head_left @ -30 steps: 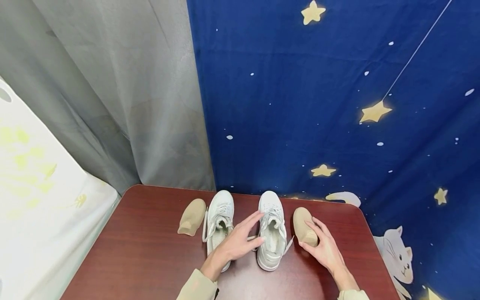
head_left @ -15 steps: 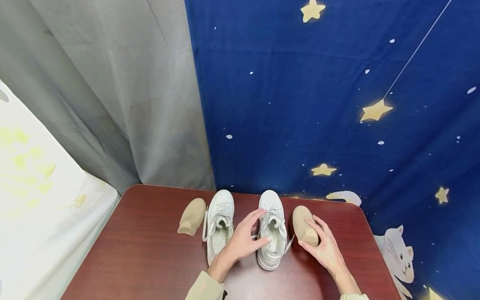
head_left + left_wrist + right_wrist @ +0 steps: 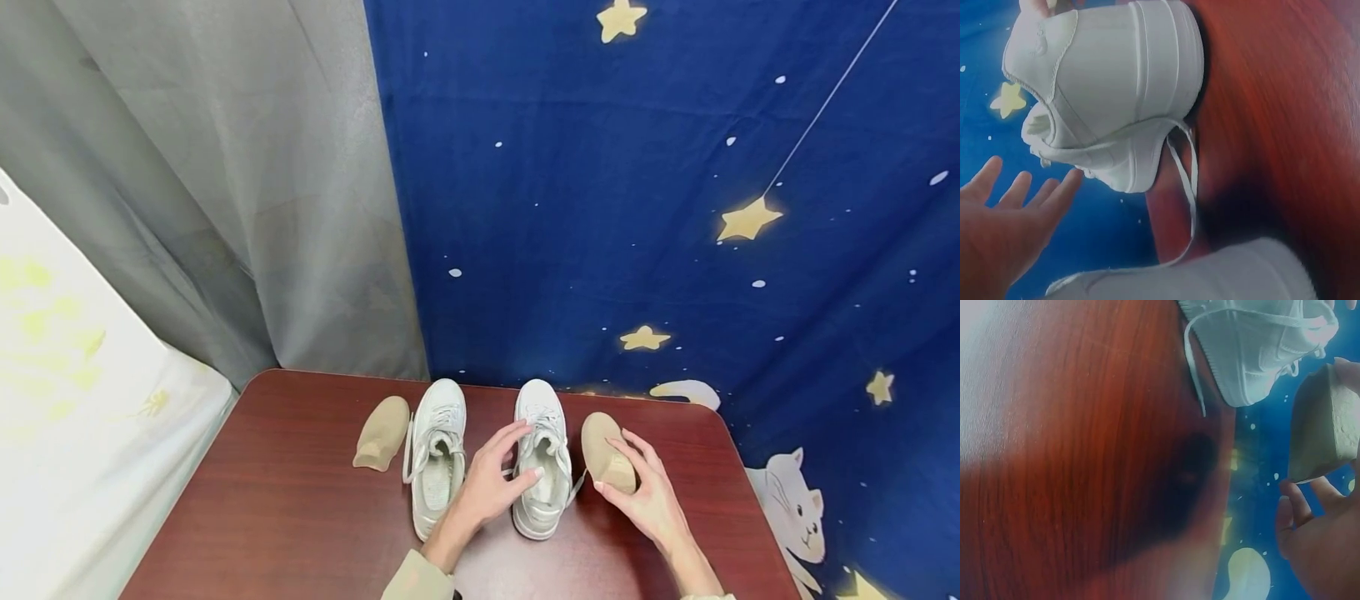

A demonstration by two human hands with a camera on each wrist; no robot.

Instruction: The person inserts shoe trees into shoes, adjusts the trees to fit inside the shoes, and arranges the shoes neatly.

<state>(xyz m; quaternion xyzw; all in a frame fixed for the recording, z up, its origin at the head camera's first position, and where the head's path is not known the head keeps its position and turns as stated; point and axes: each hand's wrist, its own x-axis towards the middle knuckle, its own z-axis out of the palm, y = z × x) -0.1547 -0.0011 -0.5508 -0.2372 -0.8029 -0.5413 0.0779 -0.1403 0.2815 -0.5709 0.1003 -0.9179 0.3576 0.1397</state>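
Note:
In the head view, my right hand (image 3: 645, 500) holds a beige toe-shaped shoe insert (image 3: 600, 446) between thumb and fingers, at the right of the shoes. The right wrist view shows the insert's blunt end (image 3: 1316, 425) held above the table, with a shadow on the wood. My left hand (image 3: 491, 483) reaches over the right-hand white sneaker (image 3: 542, 508), thumb across its opening and fingers near the laces. Its fingers (image 3: 1054, 200) look extended beside the shoe collar in the left wrist view. The left-hand white sneaker (image 3: 437, 483) stands beside it, partly behind the left wrist.
A second beige insert (image 3: 384, 429) lies left of the sneakers. Loose laces (image 3: 1191, 187) trail down beside the shoes. The reddish-brown table (image 3: 300, 500) ends just behind the toes, against grey (image 3: 330, 250) and blue star-patterned (image 3: 525, 208) curtains.
My left hand has shifted right, from between the sneakers to over the opening of the right-hand one. The right hand keeps its hold on the insert, almost unmoved.

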